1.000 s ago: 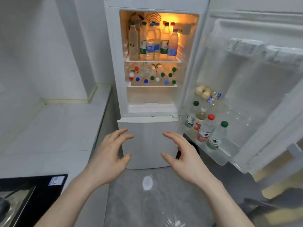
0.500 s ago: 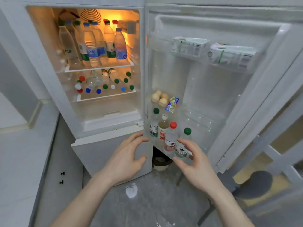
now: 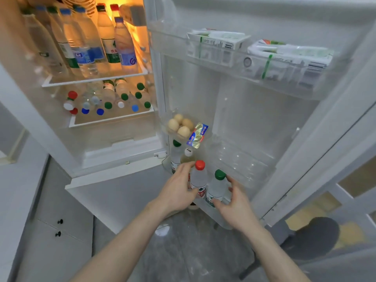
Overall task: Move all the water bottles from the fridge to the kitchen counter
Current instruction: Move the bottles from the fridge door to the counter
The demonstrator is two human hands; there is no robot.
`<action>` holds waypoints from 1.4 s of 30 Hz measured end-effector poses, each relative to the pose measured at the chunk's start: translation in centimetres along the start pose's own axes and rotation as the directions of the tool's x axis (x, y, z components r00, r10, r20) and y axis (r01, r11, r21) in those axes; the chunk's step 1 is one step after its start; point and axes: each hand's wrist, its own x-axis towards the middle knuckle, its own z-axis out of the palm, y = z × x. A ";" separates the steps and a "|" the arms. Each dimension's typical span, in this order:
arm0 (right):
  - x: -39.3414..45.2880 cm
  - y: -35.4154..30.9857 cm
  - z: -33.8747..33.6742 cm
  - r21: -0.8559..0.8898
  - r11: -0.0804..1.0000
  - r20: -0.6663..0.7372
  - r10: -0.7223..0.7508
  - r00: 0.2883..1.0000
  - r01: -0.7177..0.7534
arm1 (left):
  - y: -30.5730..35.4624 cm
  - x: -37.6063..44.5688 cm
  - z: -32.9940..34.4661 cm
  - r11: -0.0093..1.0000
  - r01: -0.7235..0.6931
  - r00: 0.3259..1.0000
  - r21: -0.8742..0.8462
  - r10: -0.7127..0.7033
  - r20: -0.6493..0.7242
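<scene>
Left hand: fingers spread, curling round the red-capped bottle from its left, touching but not yet clamped.
Right hand: open, cupping the green-capped bottle from the right, thumb low on the label.
Key relation: both bottles stand upright, side by side between the hands, one for each, long axes vertical, so the lift looks straight up and out.
Door shelf: holds both, plus two more bottles behind.
Further back: many bottles wait inside the fridge.
Desk: far left, no bottles visible there.
</scene>
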 end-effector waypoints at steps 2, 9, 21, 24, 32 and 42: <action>0.9 0.2 0.2 -0.030 0.999 0.030 0.030 0.999 -0.029 | -0.2 1.4 0.4 1.000 0.002 1.000 0.019 -0.003 0.019; 3.1 1.2 1.2 0.018 0.993 0.005 0.121 0.993 -0.121 | -0.4 4.7 2.0 0.998 -0.015 1.000 0.063 0.015 -0.005; 4.4 3.1 2.4 -0.002 0.997 0.010 0.073 0.997 -0.073 | -0.5 4.3 2.7 0.998 -0.025 0.991 0.064 0.033 -0.132; 3.7 3.1 2.6 0.026 0.999 0.041 0.040 0.998 -0.041 | -0.4 2.7 3.5 0.999 -0.025 0.979 0.046 0.034 -0.199; 0.8 2.6 2.0 0.183 0.968 -0.048 -0.164 0.985 0.171 | 0.6 -0.8 3.0 0.999 -0.023 0.944 -0.027 0.013 -0.328; -2.9 -3.7 1.8 0.332 0.802 -0.176 -0.465 0.867 0.498 | 2.2 -9.9 -2.7 0.960 -0.099 0.807 -0.263 -0.077 -0.586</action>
